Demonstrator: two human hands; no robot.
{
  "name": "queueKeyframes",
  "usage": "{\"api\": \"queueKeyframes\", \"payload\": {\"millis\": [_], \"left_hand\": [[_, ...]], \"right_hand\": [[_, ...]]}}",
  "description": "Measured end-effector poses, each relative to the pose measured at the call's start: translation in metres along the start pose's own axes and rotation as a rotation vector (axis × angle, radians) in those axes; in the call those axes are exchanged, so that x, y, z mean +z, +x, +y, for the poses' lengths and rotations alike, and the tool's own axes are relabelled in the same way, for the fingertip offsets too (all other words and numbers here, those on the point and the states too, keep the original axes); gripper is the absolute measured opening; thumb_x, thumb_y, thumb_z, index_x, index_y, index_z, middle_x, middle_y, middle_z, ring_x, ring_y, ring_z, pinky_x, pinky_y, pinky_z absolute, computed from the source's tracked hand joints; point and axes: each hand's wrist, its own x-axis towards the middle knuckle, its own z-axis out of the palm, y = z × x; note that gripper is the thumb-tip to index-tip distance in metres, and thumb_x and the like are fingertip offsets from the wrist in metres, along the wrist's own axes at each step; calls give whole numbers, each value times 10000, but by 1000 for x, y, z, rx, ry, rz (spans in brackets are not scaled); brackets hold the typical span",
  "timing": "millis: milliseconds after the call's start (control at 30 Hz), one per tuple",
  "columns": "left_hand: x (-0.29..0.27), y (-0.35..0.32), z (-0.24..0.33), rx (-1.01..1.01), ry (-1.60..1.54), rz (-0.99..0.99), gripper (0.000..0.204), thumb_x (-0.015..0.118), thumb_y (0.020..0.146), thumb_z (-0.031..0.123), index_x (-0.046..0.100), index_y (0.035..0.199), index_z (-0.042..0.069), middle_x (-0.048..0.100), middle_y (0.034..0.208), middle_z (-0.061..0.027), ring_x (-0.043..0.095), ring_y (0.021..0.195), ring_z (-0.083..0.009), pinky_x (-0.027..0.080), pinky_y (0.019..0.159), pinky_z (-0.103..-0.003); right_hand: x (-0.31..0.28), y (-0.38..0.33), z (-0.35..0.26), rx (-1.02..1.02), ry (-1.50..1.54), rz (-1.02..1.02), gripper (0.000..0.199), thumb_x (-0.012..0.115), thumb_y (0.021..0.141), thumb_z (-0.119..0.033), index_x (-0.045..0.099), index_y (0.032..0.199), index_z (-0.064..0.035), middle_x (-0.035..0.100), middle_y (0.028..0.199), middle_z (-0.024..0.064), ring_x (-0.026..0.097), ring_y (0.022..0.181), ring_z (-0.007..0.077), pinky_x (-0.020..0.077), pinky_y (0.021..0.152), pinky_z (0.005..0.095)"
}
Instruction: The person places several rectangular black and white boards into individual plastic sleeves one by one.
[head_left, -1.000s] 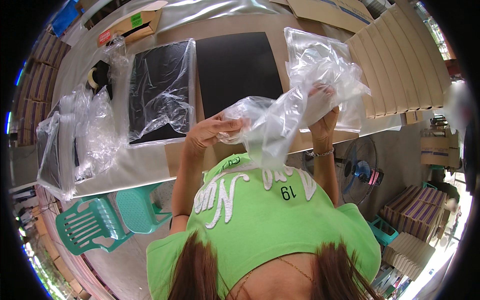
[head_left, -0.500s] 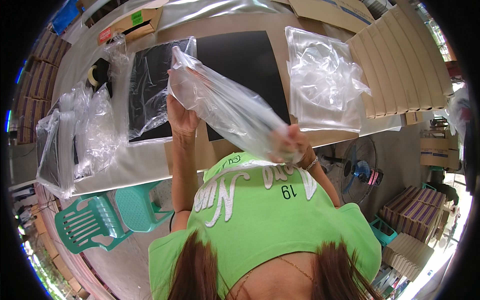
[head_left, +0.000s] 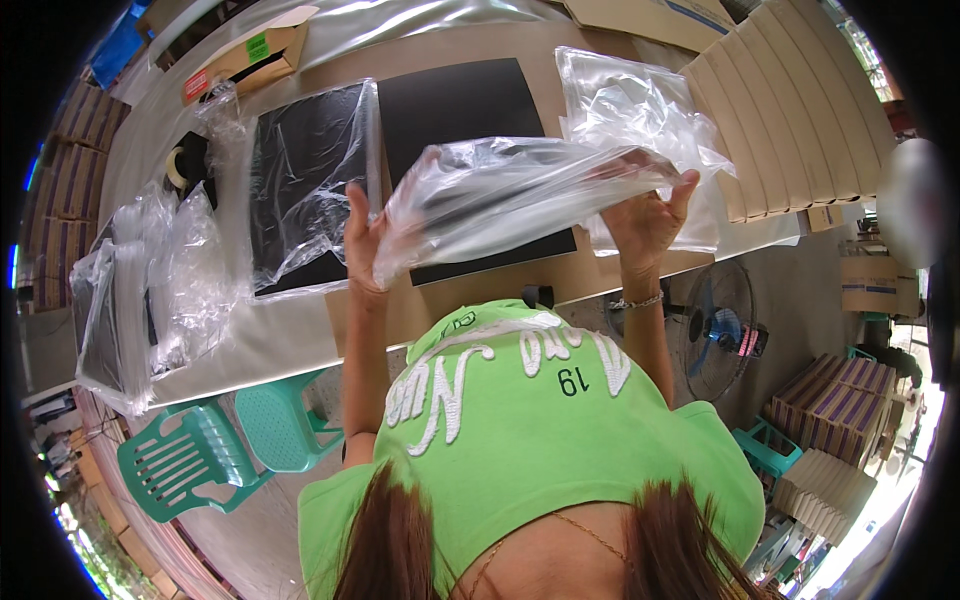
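A clear plastic bag [head_left: 510,195] stretches sideways between my hands above the table. My left hand [head_left: 367,245] grips its left end, thumb up and the other fingers hidden by the film. At the right end my right hand [head_left: 645,222] holds it, thumb raised and fingers partly behind the plastic. Beneath the bag lies a bare black sheet [head_left: 455,100], partly covered from view. Left of that, a second black sheet in a clear bag [head_left: 315,175] lies flat, close to my left hand. A pile of clear bags [head_left: 640,110] sits beyond my right hand.
Folded brown cardboard pieces [head_left: 790,120] stand in a row at the right. Crumpled clear packages [head_left: 190,270], a tape roll [head_left: 178,165] and an open carton [head_left: 255,60] occupy the left. Green plastic chairs [head_left: 190,455] and a fan [head_left: 718,330] stand by the table's near edge.
My right hand has moved up and to the right, bringing the bag from a downward slant to nearly level. My left hand is slightly lower, its thumb now visible.
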Motion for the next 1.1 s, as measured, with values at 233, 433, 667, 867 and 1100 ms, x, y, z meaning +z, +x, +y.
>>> {"api": "queueKeyframes", "payload": {"millis": [233,433,667,867,1100], "left_hand": [[30,-28,38,84,763,514,565,702,748,84,419,1234,35,566,1044,-84,560,948,-134,443,873,-261],[13,-43,18,-57,1518,837,231,600,697,-64,571,888,63,539,722,32,507,696,-35,390,616,-180],[23,-69,-40,-69,2208,1018,612,402,575,-166,552,1112,88,495,915,-40,447,736,-121,393,622,-231],[7,-94,-68,-161,2062,837,944,331,535,-181,153,1417,104,238,1397,-187,218,1317,-321,182,1092,-362],[1,-102,-74,-170,1824,813,917,312,544,-147,132,1419,64,203,1436,-185,182,1343,-280,98,1109,-336]], "right_hand": [[-26,-12,-34,407,-229,67,407,606,834,-364,523,1086,-56,571,994,101,470,1053,215,306,1004,429],[-43,-32,-19,381,-1016,505,142,671,765,-41,547,826,-75,552,738,-13,537,656,89,475,647,233],[-68,-66,16,121,-1900,565,250,580,708,58,556,942,-25,529,813,28,493,684,96,449,640,234],[-68,-89,28,154,-1967,464,612,468,745,104,416,1314,-115,523,1192,128,545,954,171,453,817,266],[-46,-82,22,316,-1845,424,581,438,761,131,382,1319,-20,453,1312,146,454,1199,197,368,974,266]]}}
